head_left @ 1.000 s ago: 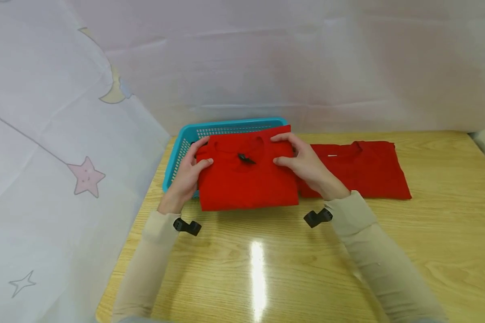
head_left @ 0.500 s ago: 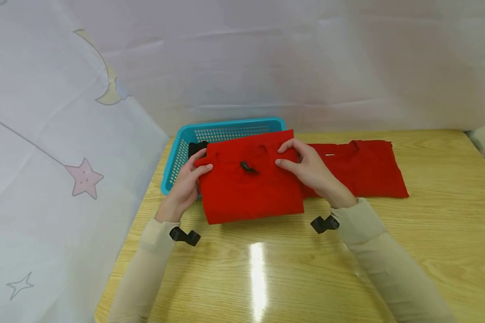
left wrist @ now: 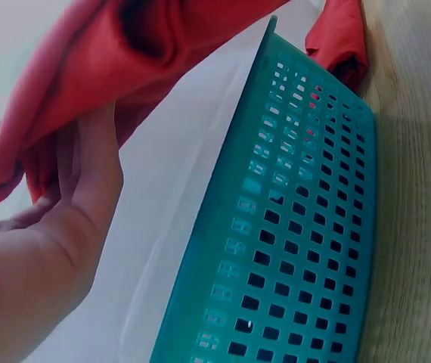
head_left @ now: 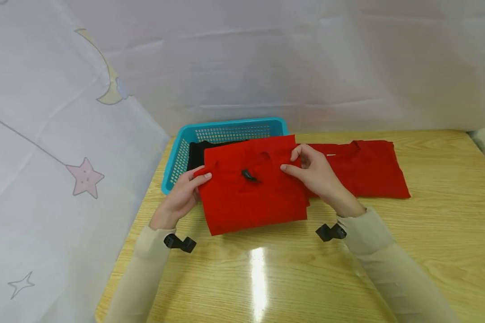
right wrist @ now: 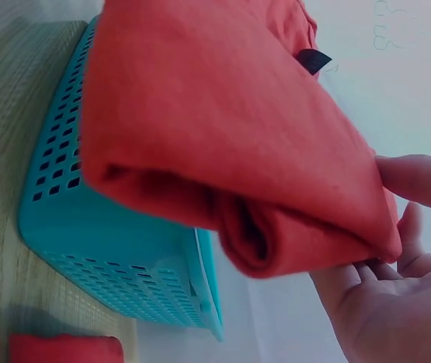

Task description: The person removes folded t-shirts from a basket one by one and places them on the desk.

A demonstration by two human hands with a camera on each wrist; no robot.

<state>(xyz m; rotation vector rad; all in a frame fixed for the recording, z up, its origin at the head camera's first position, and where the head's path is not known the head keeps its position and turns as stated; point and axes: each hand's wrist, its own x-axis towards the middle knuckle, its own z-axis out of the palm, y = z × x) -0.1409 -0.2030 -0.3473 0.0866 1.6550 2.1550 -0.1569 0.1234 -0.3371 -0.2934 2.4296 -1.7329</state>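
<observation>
A folded red shirt (head_left: pixel 254 202) with a black neck tag (head_left: pixel 248 175) is held up over the front of a blue plastic basket (head_left: pixel 230 124). My left hand (head_left: pixel 179 195) grips its left edge, thumb on top and fingers beneath. At the opposite edge my right hand (head_left: pixel 317 175) pinches the cloth the same way. The right wrist view shows the folded layers of the shirt (right wrist: pixel 223 128) from the side, raised above the table. Black cloth (head_left: pixel 197 154) lies in the basket, partly hidden behind the shirt.
A second folded red shirt (head_left: pixel 376 170) lies flat on the wooden table (head_left: pixel 440 202), just right of the basket. Behind the table hangs a pale sheet (head_left: pixel 327 67). Another patterned sheet (head_left: pixel 44 134) borders the left edge.
Both hands have drawn the folded shirt down toward me and slightly apart. More of the basket and its black cloth now shows behind it.
</observation>
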